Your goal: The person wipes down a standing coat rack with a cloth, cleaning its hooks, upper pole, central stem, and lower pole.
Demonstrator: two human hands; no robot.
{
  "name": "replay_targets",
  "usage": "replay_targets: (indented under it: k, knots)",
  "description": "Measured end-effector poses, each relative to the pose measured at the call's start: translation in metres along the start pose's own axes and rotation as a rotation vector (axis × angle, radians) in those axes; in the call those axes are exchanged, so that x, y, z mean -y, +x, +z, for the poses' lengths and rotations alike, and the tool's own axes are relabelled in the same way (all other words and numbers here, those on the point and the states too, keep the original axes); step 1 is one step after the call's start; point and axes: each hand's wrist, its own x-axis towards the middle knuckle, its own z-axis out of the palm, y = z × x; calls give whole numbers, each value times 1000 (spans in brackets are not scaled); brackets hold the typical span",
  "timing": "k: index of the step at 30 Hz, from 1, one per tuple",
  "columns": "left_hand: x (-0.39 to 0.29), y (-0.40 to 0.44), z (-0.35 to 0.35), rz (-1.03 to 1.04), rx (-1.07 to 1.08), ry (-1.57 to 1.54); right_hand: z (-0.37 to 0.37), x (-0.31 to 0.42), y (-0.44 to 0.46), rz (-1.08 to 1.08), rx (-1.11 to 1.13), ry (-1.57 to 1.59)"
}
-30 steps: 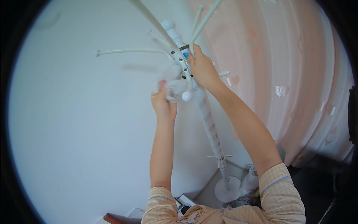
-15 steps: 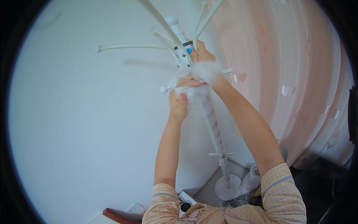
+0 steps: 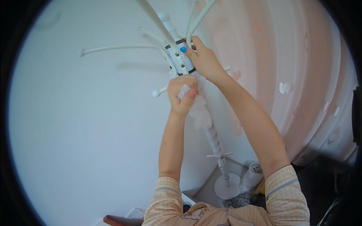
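On my feed, I saw the left hand (image 3: 182,94) clenched on a white cloth (image 3: 200,113) against the coat stand (image 3: 215,143), just under its collar (image 3: 187,62); the right hand (image 3: 205,60) gripped that collar, thumb in front. Beyond stood a wall (image 3: 94,124).

You're wearing yellow-and-white checked top (image 3: 245,216), short sleeves (image 3: 284,203), thin blue piping (image 3: 282,187) running along cuff seams, cartoon outline (image 3: 194,216) decorating front. Your right thumbnail (image 3: 183,49) is showing bright blue, left thumbnail (image 3: 192,93) pink.

Coat rack (image 3: 184,61) L of curtain (image 3: 273,71), wall (image 3: 79,120) bhnd.
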Motion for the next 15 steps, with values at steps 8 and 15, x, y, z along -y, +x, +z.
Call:
replay_targets:
  k: [8, 15]
  knots:
    - [-4, -4, 30, 347, -341, 597, 2, 2, -2, 59, 29, 88]
    - [-12, -8, 35, 239, -347, 577, -1, 9, -3, 66, 3, 50]
